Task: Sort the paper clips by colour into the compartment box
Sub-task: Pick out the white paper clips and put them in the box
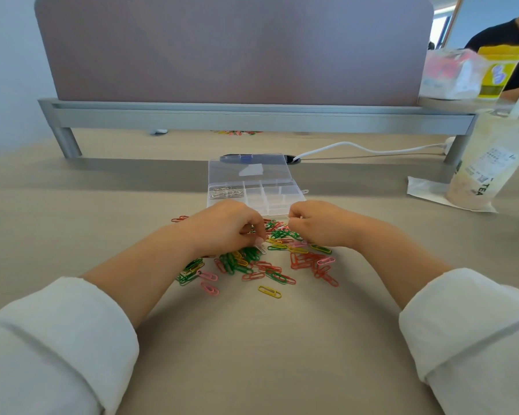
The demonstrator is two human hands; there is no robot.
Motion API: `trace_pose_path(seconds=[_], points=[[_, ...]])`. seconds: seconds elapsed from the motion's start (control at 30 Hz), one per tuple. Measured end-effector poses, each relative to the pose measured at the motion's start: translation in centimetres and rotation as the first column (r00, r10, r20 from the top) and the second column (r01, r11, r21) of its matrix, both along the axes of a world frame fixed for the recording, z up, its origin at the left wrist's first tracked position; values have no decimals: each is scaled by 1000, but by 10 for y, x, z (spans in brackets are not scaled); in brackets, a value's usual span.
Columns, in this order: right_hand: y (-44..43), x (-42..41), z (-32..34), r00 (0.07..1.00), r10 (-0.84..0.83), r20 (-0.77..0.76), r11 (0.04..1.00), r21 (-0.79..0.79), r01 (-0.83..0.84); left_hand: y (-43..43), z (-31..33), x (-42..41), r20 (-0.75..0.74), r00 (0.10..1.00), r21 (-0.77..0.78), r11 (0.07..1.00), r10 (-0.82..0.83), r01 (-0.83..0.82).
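Pale clips [251,229] are pinched in left hand [226,226], grasp of right hand [315,223] cannot be told; carrying to box [282,196] just beyond is required.

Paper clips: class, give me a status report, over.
Left hand grips silver clips; right hand curled at pile, hold unclear. Coloured clips unsorted on desk. Compartment box open, silver ones in far-left compartment.
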State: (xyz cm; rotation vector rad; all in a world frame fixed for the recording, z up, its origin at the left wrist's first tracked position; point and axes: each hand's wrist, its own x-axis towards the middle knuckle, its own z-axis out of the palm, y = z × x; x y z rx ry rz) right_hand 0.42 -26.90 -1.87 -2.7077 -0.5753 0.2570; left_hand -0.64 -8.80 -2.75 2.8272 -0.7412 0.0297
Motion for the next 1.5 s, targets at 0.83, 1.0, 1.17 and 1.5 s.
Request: trace_pose_path(seconds=[0.83,1.0,1.17,1.5], points=[[1,2,-4,999,30,41,987,158,-36,-4,2,-1,-88,992,-7,996,91,-92],[-1,5,-6,996,31,83,991,127,-42,-1,0,1,15,989,-184,973,145,-140],[-1,6,-5,996,12,90,986,165,-27,-1,-3,1,10,991,-249,961,130,-123],[0,3,-3,996,44,78,989,136,-54,-4,-6,3,-108,981,-350,917,164,-192]])
